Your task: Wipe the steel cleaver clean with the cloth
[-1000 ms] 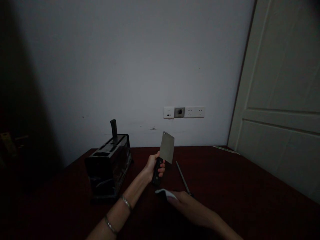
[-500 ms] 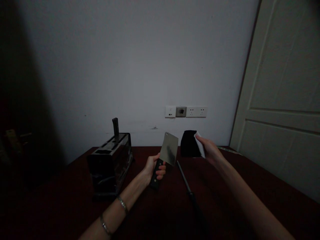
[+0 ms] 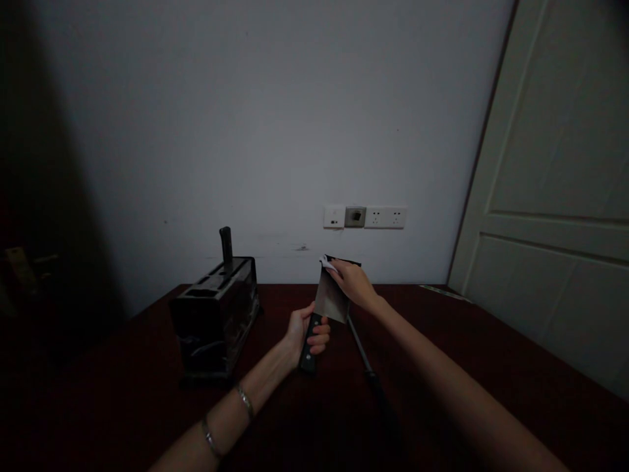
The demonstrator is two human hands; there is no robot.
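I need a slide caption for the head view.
Left grip holds a cleaver; right grip holds a cloth at its blade.

A dark slotted block (image 3: 200, 335), one black handle (image 3: 226, 244) rising from it, sat on the dark red worktop (image 3: 472, 341); a row of sockets (image 3: 384, 217) lined the grey wall (image 3: 246, 131), with a pale panelled door (image 3: 555, 190) at right

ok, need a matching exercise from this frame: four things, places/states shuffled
1. cleaver
2. cloth
3. knife block
4. grey rod

A. lying on the table
B. held at the blade's far end by the right grip
C. standing, one black handle sticking up
D. held by its handle in the left grip

Pairs: 1-D, 2-B, 3-C, 4-A
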